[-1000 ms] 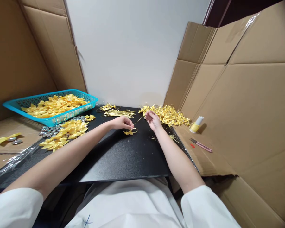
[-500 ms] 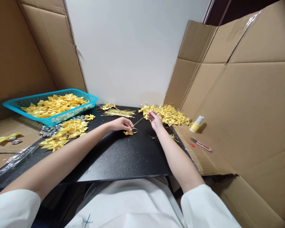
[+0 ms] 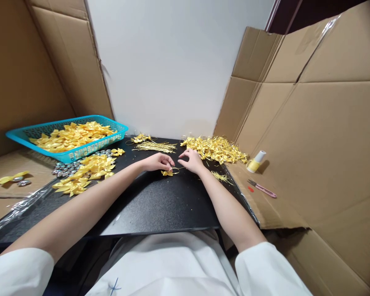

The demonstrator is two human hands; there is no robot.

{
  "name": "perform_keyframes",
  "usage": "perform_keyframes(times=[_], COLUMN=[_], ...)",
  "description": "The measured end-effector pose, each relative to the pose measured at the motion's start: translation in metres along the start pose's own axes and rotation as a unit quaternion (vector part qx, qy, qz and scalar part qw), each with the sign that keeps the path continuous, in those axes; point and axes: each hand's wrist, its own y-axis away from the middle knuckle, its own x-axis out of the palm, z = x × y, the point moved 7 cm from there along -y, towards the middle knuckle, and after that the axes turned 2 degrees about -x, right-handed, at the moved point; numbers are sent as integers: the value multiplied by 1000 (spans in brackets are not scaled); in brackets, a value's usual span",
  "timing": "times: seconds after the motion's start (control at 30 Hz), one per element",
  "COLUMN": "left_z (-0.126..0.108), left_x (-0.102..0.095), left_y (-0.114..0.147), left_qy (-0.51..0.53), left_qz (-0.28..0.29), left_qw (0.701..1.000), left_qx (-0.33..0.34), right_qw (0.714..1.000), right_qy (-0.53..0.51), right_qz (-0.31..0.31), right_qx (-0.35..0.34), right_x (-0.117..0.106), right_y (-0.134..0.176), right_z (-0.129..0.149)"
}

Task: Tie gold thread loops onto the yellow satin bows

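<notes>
My left hand (image 3: 159, 161) is closed, its thumb and fingers pinching a small yellow ribbon bow (image 3: 167, 173) low over the black table. From the bow a thin gold cord loop (image 3: 175, 169) sticks out to the right, and a strand of it runs toward my right hand (image 3: 191, 160). That hand hovers just right of the bow, thumb and forefinger apart. Whether its thumb touches the strand is hard to see. Behind both hands lies a bundle of cut gold cords (image 3: 156, 146).
A blue basket (image 3: 123, 129) of yellow bows stands back left, beside loose bows (image 3: 95, 166) and silver domed pieces (image 3: 61, 169). Corded bows (image 3: 217, 149) are heaped back right. Thread scraps (image 3: 220, 177), a thread spool (image 3: 255, 162) and pink snips (image 3: 263, 189) lie right. Cardboard walls (image 3: 327, 135) flank the table.
My right hand has come down and left toward the bow, and its fingers have parted. The strand, stretched taut between the hands before, now lies lower. My left hand has stayed in place.
</notes>
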Motion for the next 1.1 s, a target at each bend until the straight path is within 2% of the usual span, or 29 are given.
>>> perform_keyframes(times=[0.07, 0.17, 0.3, 0.6, 0.83, 1.1], left_z=[-2, -5, -5, -6, -14, -10], left_x=[1, 3, 4, 4, 4, 5], left_y=[1, 2, 3, 6, 15, 16], left_qy=[2, 9, 16, 27, 18, 7], left_qz=[-3, -3, -3, -9, -14, 7], left_qw=[1000, 1000, 1000, 1000, 1000, 1000], left_qx=[3, 12, 9, 4, 3, -5], right_qw=[997, 986, 974, 972, 965, 961], right_qy=[23, 37, 42, 2, -110, -149], right_qz=[57, 155, 219, 226, 223, 215], right_qx=[-45, -42, -43, -67, -83, -87], right_x=[10, 26, 34, 32, 33, 34], right_y=[1, 4, 8, 7, 3, 1], right_z=[15, 23, 24, 25, 26, 20])
